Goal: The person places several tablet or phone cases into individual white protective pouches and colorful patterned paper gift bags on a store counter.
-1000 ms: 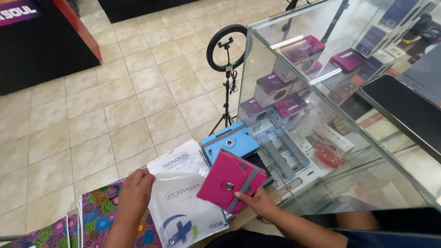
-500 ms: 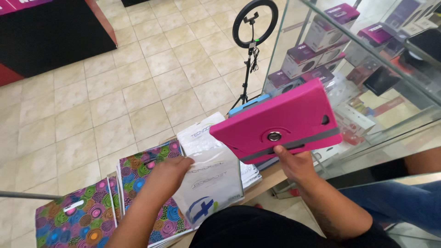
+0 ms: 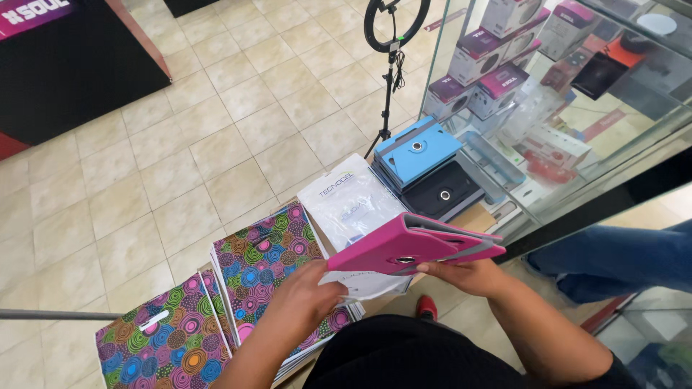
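Now both hands [image 3: 375, 284] on pink case [image 3: 404, 248].

Both bare forearms reach forward from the near edge. The left hand [image 3: 306, 299] lies palm down, fingers curled and pressed onto what is beneath it. The right hand [image 3: 461, 274] sits just to its right, fingers pointing left, closed in a grip.

The pink tablet case [image 3: 414, 248], held up and tilted with its back showing half a second earlier, came down to lie nearly flat, edge-on, just in front of the right hand [image 3: 461, 275]. The left hand [image 3: 306, 302] moved from the white plastic bag [image 3: 353, 205] to the case's near corner.
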